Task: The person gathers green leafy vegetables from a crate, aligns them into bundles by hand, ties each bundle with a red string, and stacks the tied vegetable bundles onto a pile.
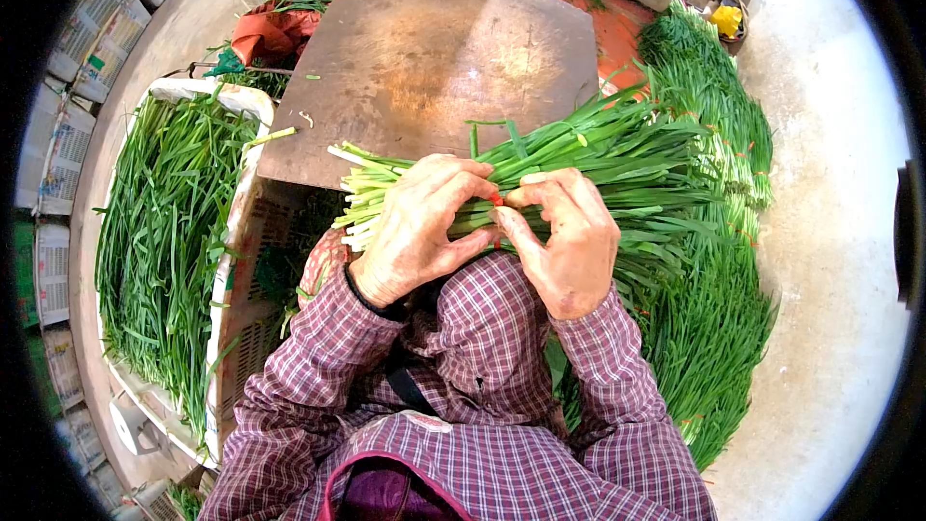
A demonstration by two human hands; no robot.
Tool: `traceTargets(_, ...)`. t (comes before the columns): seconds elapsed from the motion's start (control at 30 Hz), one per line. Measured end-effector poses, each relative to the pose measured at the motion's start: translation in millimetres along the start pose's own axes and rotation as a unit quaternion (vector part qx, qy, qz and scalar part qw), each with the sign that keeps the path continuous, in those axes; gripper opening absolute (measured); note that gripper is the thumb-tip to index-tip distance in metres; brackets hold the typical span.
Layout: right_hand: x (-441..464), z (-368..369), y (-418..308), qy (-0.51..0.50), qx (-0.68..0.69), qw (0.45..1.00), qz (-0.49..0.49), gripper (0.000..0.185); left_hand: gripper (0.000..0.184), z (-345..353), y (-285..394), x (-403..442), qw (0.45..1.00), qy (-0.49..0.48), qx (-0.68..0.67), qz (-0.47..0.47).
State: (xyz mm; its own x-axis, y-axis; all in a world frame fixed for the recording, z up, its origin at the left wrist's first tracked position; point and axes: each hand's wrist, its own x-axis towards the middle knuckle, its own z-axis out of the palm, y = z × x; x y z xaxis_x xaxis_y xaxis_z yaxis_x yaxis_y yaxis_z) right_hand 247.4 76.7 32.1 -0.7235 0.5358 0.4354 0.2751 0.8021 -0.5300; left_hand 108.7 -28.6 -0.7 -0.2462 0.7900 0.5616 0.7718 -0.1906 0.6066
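Observation:
A thick bundle of garlic chives [617, 159] lies across my lap at the near edge of the board, pale cut stems to the left and green leaves to the right. On top of it, my left hand [420, 222] pinches a thin red tie [497, 200] between thumb and fingertips. My right hand [571, 236] meets it from the other side, its thumb and forefinger closed on the same tie. Part of the tie is hidden by the fingers. A few loose leaf pieces stick up behind the bundle.
At the left stands a white crate [253, 101] full of loose chives. A brown board [424, 48] with small scraps is in front of me. Many tied bundles [719, 299] are piled along the right. Red sacks [275, 29] lie beyond the board, and stacked crates [63, 154] line the far left.

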Motion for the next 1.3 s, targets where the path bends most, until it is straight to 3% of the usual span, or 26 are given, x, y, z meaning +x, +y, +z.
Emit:
traceTargets(0.27, 4.9, 5.4, -1.5, 0.021, -0.067, 0.996, -0.052, 0.018, 0.039, 3.0, -0.4, 0.5, 1.000, 0.007, 0.004, 0.009)
traceTargets(0.53, 0.6, 11.1, 9.3, 0.034, -0.021, 0.995, -0.088, 0.015, 0.038, 1.3, 1.9, 1.0, 1.000, 0.006, 0.002, -0.003)
traceTargets(0.63, -2.2, 9.8, 16.0, -0.004, -0.006, 0.984, -0.177, 0.013, 0.037, 1.5, 1.4, 1.1, 1.000, 0.007, 0.001, 0.000)
traceTargets(0.87, -10.1, 6.6, 22.8, 0.004, -0.004, 0.992, -0.124, 0.017, 0.037, 1.4, 2.3, 0.8, 1.000, 0.001, 0.012, 0.004)
traceTargets(1.07, -7.0, -1.0, 6.0, 0.005, -0.094, 0.993, -0.066, 0.026, 0.037, 1.2, 3.1, 1.5, 1.000, 0.009, 0.011, 0.010)
traceTargets(1.3, -4.4, 7.9, -4.3, 0.025, -0.133, 0.989, -0.054, 0.019, 0.036, 1.9, 2.0, 1.2, 1.000, 0.012, 0.016, 0.015)
